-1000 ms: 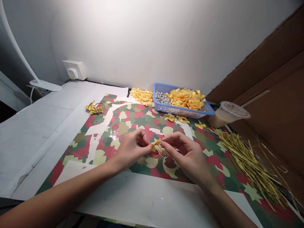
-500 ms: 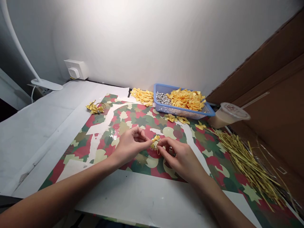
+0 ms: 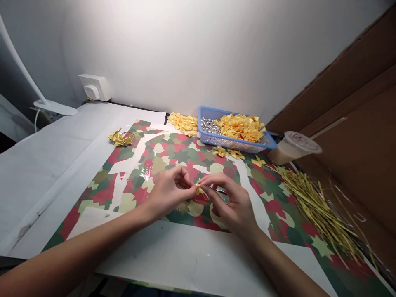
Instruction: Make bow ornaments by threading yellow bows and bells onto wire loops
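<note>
Over the middle of the patterned paper, my left hand pinches a small yellow ribbon bow between thumb and forefinger. My right hand meets it from the other side, thumb and forefinger closed on the same bow. A thin gold cord loop hangs below the fingertips. Most of the bow is hidden by the fingers. Under the right palm a slim dark object partly shows; its kind is unclear.
A blue basket holds yellow bows and silver bells. Loose bows lie beside it, and finished-looking bows with cord lie at left. At right are a bundle of gold cords and a lidded drink cup. A lamp base stands far left.
My right hand has moved left, so its fingertips now meet the left hand's at the bow. The bow is more covered than before. The whole view has shifted slightly.
</note>
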`<state>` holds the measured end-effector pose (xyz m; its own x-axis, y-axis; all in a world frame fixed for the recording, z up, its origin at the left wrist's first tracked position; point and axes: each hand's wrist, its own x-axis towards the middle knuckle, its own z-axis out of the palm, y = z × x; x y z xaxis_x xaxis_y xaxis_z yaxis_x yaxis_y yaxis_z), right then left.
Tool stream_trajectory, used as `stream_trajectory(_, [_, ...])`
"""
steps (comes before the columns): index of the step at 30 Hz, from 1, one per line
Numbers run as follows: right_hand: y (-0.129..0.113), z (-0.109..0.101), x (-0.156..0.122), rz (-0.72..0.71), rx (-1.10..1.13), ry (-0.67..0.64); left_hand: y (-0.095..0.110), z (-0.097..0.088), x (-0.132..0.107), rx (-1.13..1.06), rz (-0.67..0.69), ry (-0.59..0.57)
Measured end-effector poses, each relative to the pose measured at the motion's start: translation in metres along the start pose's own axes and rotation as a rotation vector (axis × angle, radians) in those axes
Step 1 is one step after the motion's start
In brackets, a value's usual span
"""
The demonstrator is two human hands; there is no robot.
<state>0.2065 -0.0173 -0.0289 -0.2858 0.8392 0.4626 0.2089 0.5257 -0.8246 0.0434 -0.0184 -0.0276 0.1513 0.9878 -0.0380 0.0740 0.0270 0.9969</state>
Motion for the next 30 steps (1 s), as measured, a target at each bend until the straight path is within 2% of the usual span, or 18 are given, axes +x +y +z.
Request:
stream_trajectory(3, [0.002,0.0,-0.001,0.065,0.083,-0.043,-0.001,-0.001,0.001,0.009,-0.046,0.036])
stream_trajectory(9, [0.003,-0.003,0.0,0.049,0.092,-0.137,-0.002,-0.005,0.002,-0.029,-0.108,0.037])
stream_trajectory(13, [0.009,-0.005,0.0,-0.086,-0.112,-0.182,-0.002,-0.006,0.002,-0.079,-0.125,0.028])
stream_trajectory(16, [0.011,-0.006,0.001,-0.188,-0.309,-0.151,-0.001,-0.006,0.002,-0.084,-0.12,0.044])
stream_trajectory(18, [0.01,-0.006,0.002,-0.205,-0.363,-0.12,-0.001,-0.005,0.002,-0.093,-0.115,0.05])
stream_trajectory(25, [0.006,-0.007,0.001,-0.148,-0.345,-0.049,0.003,-0.003,0.002,-0.152,-0.115,0.064])
stream_trajectory(30, [0.005,-0.004,-0.001,-0.005,-0.212,-0.003,0.007,0.0,0.001,-0.143,-0.127,0.066])
